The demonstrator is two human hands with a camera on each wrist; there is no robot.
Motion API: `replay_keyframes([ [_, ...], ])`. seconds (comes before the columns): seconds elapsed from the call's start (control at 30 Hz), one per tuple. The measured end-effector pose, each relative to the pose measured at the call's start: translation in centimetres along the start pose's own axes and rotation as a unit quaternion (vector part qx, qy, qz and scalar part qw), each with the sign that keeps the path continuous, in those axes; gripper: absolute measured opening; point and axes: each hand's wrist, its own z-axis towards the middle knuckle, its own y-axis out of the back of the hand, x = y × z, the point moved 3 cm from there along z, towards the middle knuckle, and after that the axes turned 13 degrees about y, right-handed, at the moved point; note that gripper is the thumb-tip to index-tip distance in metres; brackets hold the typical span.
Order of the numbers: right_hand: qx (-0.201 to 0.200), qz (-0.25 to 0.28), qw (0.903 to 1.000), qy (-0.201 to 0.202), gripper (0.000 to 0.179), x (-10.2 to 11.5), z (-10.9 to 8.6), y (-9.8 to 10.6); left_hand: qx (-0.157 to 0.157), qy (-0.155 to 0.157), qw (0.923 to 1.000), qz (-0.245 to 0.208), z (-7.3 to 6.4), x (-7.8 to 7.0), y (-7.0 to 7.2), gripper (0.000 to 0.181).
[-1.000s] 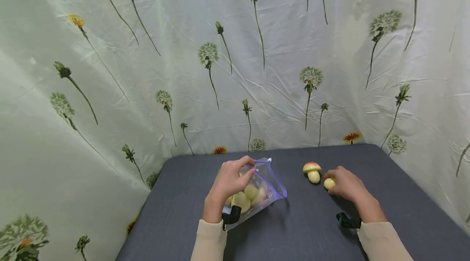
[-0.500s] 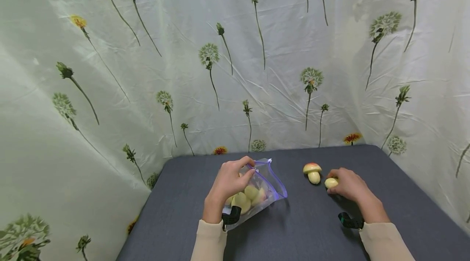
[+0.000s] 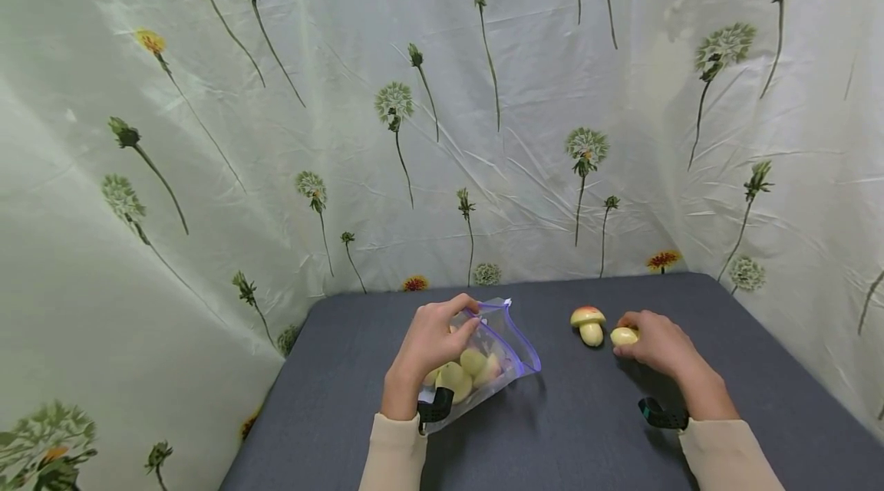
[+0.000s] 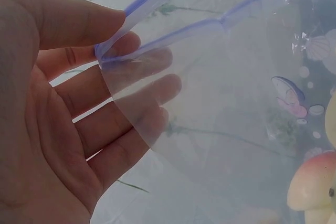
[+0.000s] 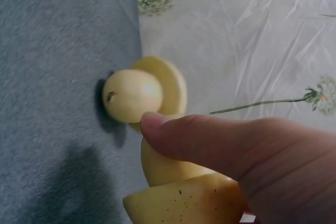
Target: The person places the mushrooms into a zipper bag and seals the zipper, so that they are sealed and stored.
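- Pinches zip bag [image 4: 210, 98] with left hand [image 3: 435, 336], mushrooms [image 3: 452, 377] inside at five o'clock.
- Pinches pale mushroom [image 3: 625, 337] with right hand [image 3: 661, 345], at nine o'clock.
- Has red-capped mushroom [image 3: 590, 333] just beyond, toward nine.

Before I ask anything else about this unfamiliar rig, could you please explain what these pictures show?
There is no machine; the work is done bare-handed. The wide picture comes from a head-worn camera looking forward and down; the two close ones are the left and right wrist views. On the dark grey table lies a clear plastic bag with purple zip edges, holding pale yellow rounded pieces. The left hand pinches the bag's open mouth; the right hand grips a speckled yellow mushroom-shaped piece. A second mushroom, yellow with reddish cap, lies nearby.
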Motion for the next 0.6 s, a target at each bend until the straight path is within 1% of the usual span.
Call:
replay_keyframes([
  [0.27,-0.020,-0.001,0.9996,0.017,0.045,0.7,0.2,0.7,-0.006,0.000,1.0000,0.001,0.0,0.0,0.0,0.012],
  [0.43,-0.031,-0.003,0.9993,0.022,0.045,1.1,0.1,0.9,-0.003,0.002,1.0000,-0.003,0.0,0.0,0.0,0.015],
  [0.6,-0.047,-0.010,0.9984,0.030,0.044,1.6,0.1,1.1,-0.001,0.006,1.0000,-0.002,0.0,0.0,-0.1,0.014],
])
